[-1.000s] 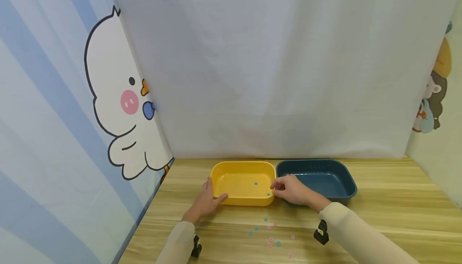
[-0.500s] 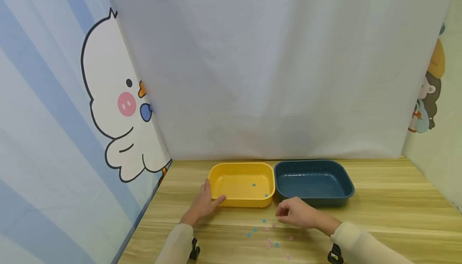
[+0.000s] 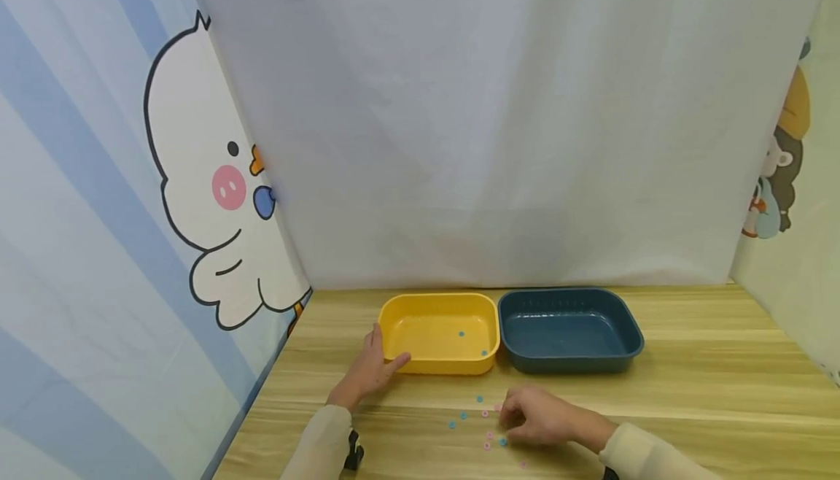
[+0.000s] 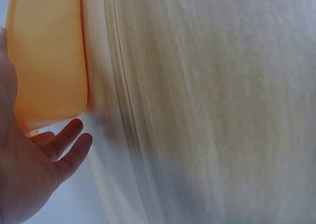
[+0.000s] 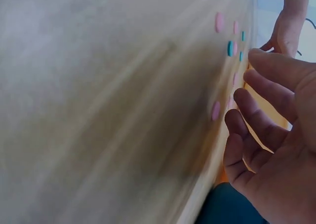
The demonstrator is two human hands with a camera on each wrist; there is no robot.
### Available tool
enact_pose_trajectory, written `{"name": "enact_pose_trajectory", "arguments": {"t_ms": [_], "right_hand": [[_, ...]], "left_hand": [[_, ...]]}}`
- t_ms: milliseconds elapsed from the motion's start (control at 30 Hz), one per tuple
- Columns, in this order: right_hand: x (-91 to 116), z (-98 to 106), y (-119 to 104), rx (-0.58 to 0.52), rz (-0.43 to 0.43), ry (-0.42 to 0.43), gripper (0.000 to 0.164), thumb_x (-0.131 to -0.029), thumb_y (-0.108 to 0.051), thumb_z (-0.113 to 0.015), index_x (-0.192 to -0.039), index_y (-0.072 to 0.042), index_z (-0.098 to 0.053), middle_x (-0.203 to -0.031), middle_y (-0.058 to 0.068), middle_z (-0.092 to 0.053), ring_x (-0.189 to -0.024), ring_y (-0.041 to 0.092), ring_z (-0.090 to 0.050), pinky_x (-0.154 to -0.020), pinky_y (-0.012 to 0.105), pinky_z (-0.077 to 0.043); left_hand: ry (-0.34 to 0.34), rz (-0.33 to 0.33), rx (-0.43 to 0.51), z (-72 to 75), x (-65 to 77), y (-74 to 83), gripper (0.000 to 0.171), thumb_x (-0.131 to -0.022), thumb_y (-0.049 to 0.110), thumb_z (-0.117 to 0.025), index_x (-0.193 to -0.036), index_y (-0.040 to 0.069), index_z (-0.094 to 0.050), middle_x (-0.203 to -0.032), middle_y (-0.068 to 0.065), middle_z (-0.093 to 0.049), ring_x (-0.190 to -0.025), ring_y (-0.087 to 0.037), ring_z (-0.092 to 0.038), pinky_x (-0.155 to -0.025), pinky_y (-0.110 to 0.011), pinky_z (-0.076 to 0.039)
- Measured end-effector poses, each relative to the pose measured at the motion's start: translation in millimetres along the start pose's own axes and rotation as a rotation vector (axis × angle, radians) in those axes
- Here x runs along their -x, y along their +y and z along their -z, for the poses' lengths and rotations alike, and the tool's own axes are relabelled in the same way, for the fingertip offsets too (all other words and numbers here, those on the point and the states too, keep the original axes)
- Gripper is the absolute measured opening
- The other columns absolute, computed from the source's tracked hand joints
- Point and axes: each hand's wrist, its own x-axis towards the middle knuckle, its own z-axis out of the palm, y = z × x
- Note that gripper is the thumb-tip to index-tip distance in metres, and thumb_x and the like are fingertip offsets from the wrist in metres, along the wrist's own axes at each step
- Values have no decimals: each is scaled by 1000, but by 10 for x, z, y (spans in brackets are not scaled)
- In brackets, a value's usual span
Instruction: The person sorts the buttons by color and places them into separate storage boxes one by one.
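Head view puts your right hand (image 3: 539,418) low over the surface (image 3: 394,436), fingers loosely curved, a modest gap at the thumb and no ring visible in it; the right wrist view is too dim and edge-on to settle contact. Just beside it lie a blue ring (image 3: 502,441) at 8 o'clock and a pink ring (image 3: 497,408) at 9; other rings (image 3: 463,416) spread between 7 and 9. Your left hand (image 3: 369,372) touches the yellow tray (image 3: 420,338) at its 8 o'clock corner, fingers spread. That tray sits at your right hand's 10 o'clock, the dark blue tray (image 3: 571,338) at 1. I'd pinch one ring by its edges, straight down, spare fingers tucked clear of neighbours, left hand light lest the tray slide.
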Motion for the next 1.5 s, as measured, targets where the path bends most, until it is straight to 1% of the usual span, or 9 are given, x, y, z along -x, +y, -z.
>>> {"name": "enact_pose_trajectory", "arguments": {"t_ms": [167,400,733,967,1233,1267,1400,1500], "right_hand": [[-6,-59,31,67,36,-11,11,-79,-20,-75,-89,-15,-74,-87,-17,-56,-79,-2,-47,-70,20,-43],[-10,-115,30,123,30,-12,13,-77,-22,-77,-88,-19,-74,-89,-18,-53,-84,0,-45,-72,20,-43],[-9,-154,-5,158,-15,-7,7,-78,-24,-76,-85,-23,-73,-92,-16,-51,-87,4,-45,-75,23,-43],[-6,-175,-5,175,-7,18,6,-79,-22,-76,-83,-23,-73,-92,-16,-52,-87,4,-45,-76,24,-44],[-23,-185,-7,169,24,16,9,-78,-18,-75,-86,-24,-74,-92,-16,-52,-89,5,-46,-76,24,-44],[-23,-185,-7,169,22,13,9,-78,-19,-75,-85,-24,-73,-92,-16,-52,-89,5,-45,-76,24,-44],[-22,-176,-18,176,11,3,9,-78,-19,-76,-85,-23,-73,-90,-16,-51,-85,3,-43,-73,22,-42],[-22,-165,-26,172,-2,-6,8,-78,-19,-75,-84,-23,-73,-90,-16,-51,-84,3,-42,-73,21,-42]], "left_hand": [[-2,-2,-5,-2,-14,-14,101,-91,57,-51,-146,-10,1,-150,-33,-10,-134,-44,-24,-107,-51,-24],[-3,3,-2,-6,-21,-16,101,-91,54,-53,-147,-10,2,-150,-32,-10,-134,-45,-25,-107,-52,-25],[-7,8,-2,6,3,7,99,-92,53,-53,-147,-10,1,-149,-32,-11,-134,-44,-25,-107,-52,-25],[0,4,5,12,12,14,100,-91,53,-53,-147,-10,1,-149,-33,-11,-134,-44,-26,-107,-52,-24],[2,12,7,38,8,37,99,-92,52,-54,-147,-10,0,-150,-32,-11,-134,-44,-26,-107,-52,-25],[-1,18,0,39,10,37,99,-91,53,-53,-147,-9,1,-150,-31,-11,-134,-43,-26,-107,-51,-25],[-4,3,-2,32,9,28,100,-91,53,-53,-146,-11,0,-149,-33,-12,-133,-45,-27,-106,-52,-26],[-4,2,10,27,14,25,99,-92,52,-54,-146,-11,-1,-149,-34,-12,-133,-46,-26,-106,-53,-26]]}}
